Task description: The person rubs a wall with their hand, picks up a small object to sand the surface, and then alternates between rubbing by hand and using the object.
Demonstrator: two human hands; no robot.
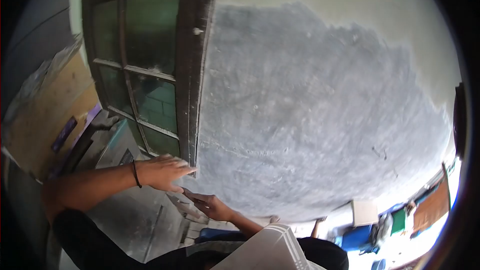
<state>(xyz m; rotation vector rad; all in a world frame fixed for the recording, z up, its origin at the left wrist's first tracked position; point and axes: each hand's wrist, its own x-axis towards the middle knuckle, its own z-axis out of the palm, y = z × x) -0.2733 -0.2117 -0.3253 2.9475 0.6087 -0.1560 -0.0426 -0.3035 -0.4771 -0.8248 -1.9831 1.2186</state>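
My left hand [161,172], with a dark band at its wrist, reaches to the lower right corner of the dark wooden window frame [192,95]. Its fingers are stretched out, and nothing shows in its grasp. Just below and to the right, my right hand [214,207] is closed, its fingers pointing toward the left hand. Whatever may be in it is too dark to make out. Beside both hands rises the wall [305,105], with a large rough grey patch below a paler upper part. The window has several glass panes [151,35].
A greyish flat surface [112,210] lies under my left arm. On the left stand a tan board [50,105] and a dark cabinet [40,20]. A white box [365,213], blue items [356,238] and a brown panel [431,205] are at the lower right. White striped cloth [265,250] shows near my body.
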